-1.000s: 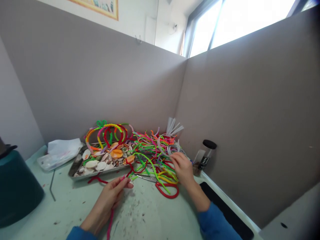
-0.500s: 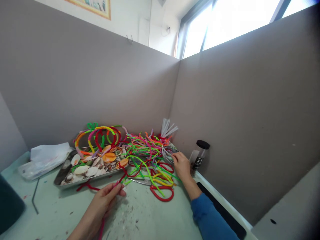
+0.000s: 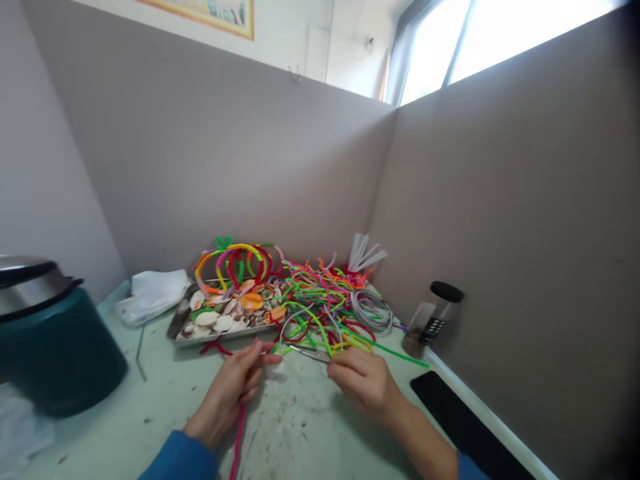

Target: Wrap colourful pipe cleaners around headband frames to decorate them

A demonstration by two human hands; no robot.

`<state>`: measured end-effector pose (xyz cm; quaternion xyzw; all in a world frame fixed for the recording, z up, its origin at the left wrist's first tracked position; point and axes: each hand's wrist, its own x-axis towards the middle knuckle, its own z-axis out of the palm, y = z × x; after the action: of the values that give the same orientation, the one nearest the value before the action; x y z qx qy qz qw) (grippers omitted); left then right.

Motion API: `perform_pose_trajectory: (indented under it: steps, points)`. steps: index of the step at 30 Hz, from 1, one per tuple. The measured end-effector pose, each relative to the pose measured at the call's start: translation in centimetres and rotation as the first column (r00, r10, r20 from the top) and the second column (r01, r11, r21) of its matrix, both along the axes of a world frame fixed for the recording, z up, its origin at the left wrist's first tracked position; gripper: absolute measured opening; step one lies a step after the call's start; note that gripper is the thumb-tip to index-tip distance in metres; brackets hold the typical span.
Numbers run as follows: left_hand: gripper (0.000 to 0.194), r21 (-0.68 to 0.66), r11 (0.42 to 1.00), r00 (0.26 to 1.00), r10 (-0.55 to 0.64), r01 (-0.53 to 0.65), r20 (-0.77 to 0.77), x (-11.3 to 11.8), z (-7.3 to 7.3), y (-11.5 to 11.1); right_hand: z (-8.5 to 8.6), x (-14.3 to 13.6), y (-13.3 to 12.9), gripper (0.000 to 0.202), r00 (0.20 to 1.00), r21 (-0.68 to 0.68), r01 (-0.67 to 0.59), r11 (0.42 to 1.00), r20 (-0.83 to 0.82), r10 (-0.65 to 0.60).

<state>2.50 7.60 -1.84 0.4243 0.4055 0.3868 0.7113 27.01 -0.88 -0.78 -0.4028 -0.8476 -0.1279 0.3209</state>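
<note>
A pink pipe cleaner (image 3: 239,437) hangs below my left hand (image 3: 237,387), which is closed on it. My right hand (image 3: 367,383) is pinched around a thin grey wire (image 3: 341,337) that arcs up from its fingertips and loops toward my left fingers. Scissors (image 3: 313,353) lie on the table by my right fingertips, with one red handle hidden under that hand. Behind the hands spreads a tangled pile of coloured pipe cleaners (image 3: 320,283). A coil of grey wire (image 3: 373,312) rests at the pile's right side.
A metal tray (image 3: 220,340) of shells stands at the back left, with pipe-cleaner rings (image 3: 240,248) over it. A green jug (image 3: 60,353) is at the far left, near a white packet (image 3: 157,293). At the right are a black-lidded jar (image 3: 440,313) and a black strip (image 3: 465,420).
My right hand has moved from the wire coil back toward me, bringing a loop of wire out. The view has turned left, so the jug shows more fully.
</note>
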Motion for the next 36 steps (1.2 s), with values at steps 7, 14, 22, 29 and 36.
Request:
perform_pose_trajectory:
  steps: [7, 14, 22, 29, 36]
  points:
    - [0.05, 0.137, 0.991, 0.982, 0.021, 0.005, -0.185, -0.4, -1.0, 0.5, -0.5, -3.3, -2.1, 0.022, 0.975, -0.102, -0.201, 0.974, 0.073, 0.209]
    - [0.037, 0.157, 0.988, 0.978, 0.034, -0.002, -0.204, 0.2, 0.2, -0.3, 1.6, -3.1, -1.6, 0.022, 0.972, -0.245, -0.203, 0.948, -0.169, 0.164]
    - [0.037, 0.085, 0.996, 0.979, 0.042, -0.026, -0.198, 0.6, 0.8, -0.6, 0.8, -4.7, -0.8, 0.032, 0.932, -0.333, 0.105, 0.937, -0.296, -0.209]
    - [0.047, 0.105, 0.994, 0.975, 0.03, -0.007, -0.218, 0.4, -0.9, 0.5, 3.8, 1.0, 2.2, 0.017, 0.865, -0.229, 0.404, 0.886, -0.219, -0.451]
    - [0.044, 0.263, 0.962, 0.943, 0.016, 0.076, -0.331, 0.6, -2.1, 1.2, 1.8, 8.3, 7.1, 0.011, 0.597, -0.319, 0.774, 0.547, 0.08, -0.798]
